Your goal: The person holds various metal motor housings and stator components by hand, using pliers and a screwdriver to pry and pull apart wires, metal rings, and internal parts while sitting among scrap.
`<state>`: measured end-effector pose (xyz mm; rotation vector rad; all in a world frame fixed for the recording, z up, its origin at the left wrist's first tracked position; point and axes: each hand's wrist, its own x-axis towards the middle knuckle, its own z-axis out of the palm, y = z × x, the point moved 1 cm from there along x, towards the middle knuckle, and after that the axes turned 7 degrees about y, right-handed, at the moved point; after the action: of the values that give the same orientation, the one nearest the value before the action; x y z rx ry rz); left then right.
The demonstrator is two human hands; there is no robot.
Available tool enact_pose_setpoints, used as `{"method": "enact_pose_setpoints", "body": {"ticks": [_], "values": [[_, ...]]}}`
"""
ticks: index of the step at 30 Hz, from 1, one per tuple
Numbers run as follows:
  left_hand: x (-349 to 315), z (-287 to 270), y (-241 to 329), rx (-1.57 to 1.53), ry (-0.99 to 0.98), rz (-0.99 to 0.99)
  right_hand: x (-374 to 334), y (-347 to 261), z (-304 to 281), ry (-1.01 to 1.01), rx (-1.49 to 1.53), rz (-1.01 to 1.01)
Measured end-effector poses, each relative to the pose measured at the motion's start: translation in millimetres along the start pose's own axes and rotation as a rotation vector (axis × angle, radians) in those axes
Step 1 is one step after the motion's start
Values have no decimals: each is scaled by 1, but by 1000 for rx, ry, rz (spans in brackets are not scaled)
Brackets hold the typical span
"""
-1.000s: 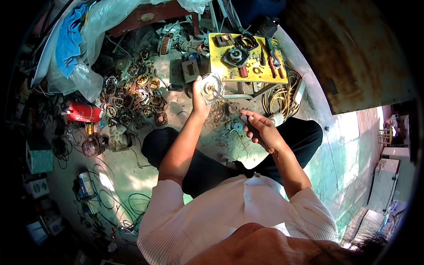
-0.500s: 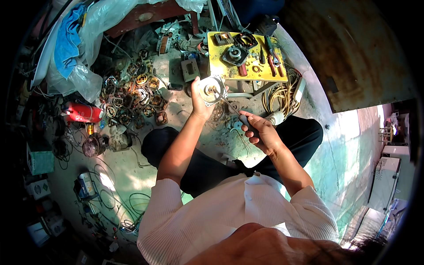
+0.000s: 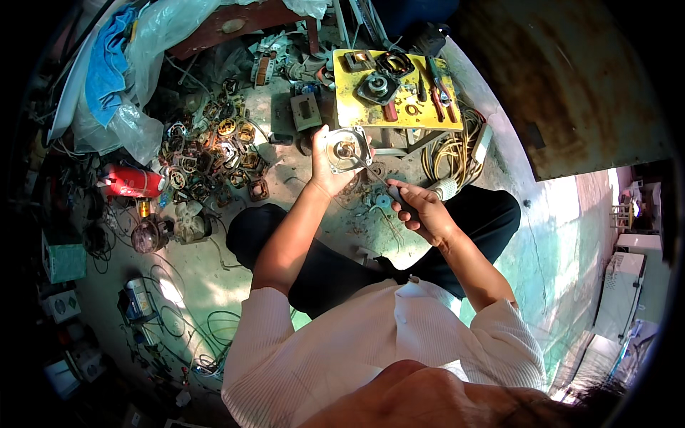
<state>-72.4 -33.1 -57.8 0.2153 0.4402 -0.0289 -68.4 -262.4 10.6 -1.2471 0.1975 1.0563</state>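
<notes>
Held up in front of my knees is a round, silvery motor end cover [image 3: 345,142] with square-set corner lugs. My left hand [image 3: 325,167] is closed round its left edge. A screwdriver [image 3: 401,201] with a dark handle lies in the closed fingers of my right hand [image 3: 424,213]. Its thin shaft runs up and left, and the tip reaches the middle of the cover; the exact contact is too small to make out. Past the cover, a low yellow table [image 3: 348,114] carries a dark motor part [image 3: 378,87], a copper-wound stator [image 3: 395,64] and red-handled pliers [image 3: 437,107].
Heaped on the floor at the left are many old stators [image 3: 214,146], near a red cylinder [image 3: 133,181]. Coiled cable [image 3: 457,157] lies right of the table. A rusty metal panel [image 3: 571,93] stands at the upper right. Loose wires [image 3: 193,324] spread at the lower left.
The cover has turned and tilted slightly in my left hand. The screwdriver stays at its middle, and my right hand has hardly shifted.
</notes>
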Motion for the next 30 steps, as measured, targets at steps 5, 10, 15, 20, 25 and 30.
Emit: {"method": "enact_pose_setpoints", "body": {"ticks": [5,10,15,20,25,30], "values": [[9,-11,2,86,-11,-1,1,-18,-2,58,-480,-196],[5,-6,4,-8,11,-124,0,-21,1,92,-938,-578],[8,-12,8,-56,37,-127,-13,-32,14,146,-1233,-832],[8,-11,8,-47,71,-95,-16,-37,19,292,-1157,-933],[9,-8,5,-29,18,-75,11,-26,10,337,-1016,-865],[3,-1,-2,165,-9,-11,52,-12,18,297,-810,-733]]}}
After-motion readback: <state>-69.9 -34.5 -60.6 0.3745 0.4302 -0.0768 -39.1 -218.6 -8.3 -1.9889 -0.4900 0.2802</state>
